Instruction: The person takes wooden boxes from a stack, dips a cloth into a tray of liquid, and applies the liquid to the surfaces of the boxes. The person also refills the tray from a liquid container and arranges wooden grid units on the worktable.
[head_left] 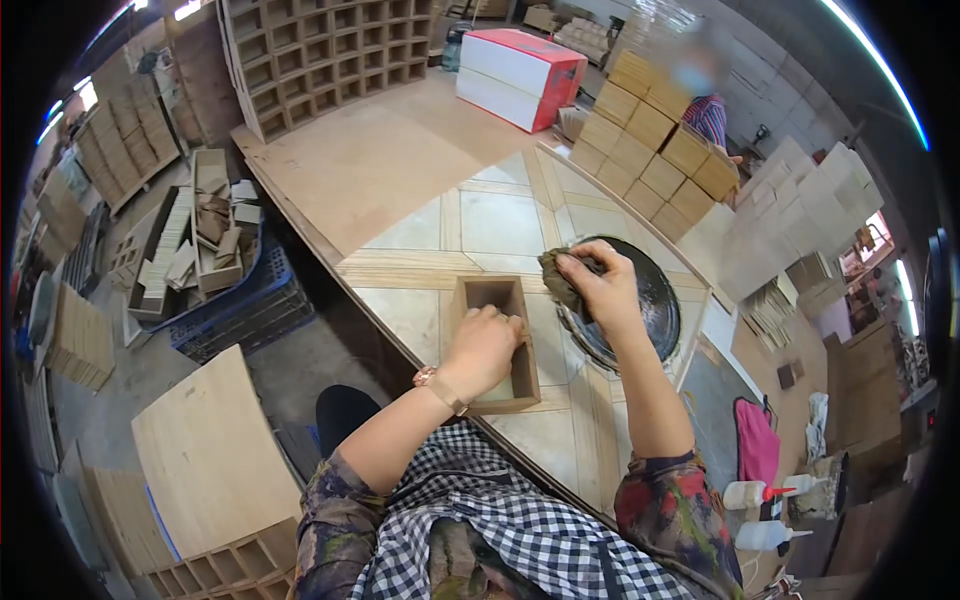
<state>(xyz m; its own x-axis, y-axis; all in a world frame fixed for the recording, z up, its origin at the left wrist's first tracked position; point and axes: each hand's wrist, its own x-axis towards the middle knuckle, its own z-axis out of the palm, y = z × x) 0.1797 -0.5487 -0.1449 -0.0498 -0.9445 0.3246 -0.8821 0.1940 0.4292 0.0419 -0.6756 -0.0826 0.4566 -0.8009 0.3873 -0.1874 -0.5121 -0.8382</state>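
Note:
An open wooden box (528, 372) sits on the tile-patterned tabletop in front of me. My left hand (482, 350) reaches into it, fingers curled against its right-hand wall and gripping it; the fingertips are partly hidden. To the right, my right hand (606, 285) pinches a crumpled, dark greenish-brown rag (563, 282). The rag is held over the left rim of a round black basin (655, 290), whose inside looks dark and wet or stained. My right forearm covers part of the basin.
Stacked wooden boxes (650, 140) stand at the table's back right, with a person (706, 115) behind them. A red-and-white carton (510, 85) and a compartment rack (330, 60) are farther back. Glue bottles (750, 494) lie at lower right; a blue crate (245, 315) is left.

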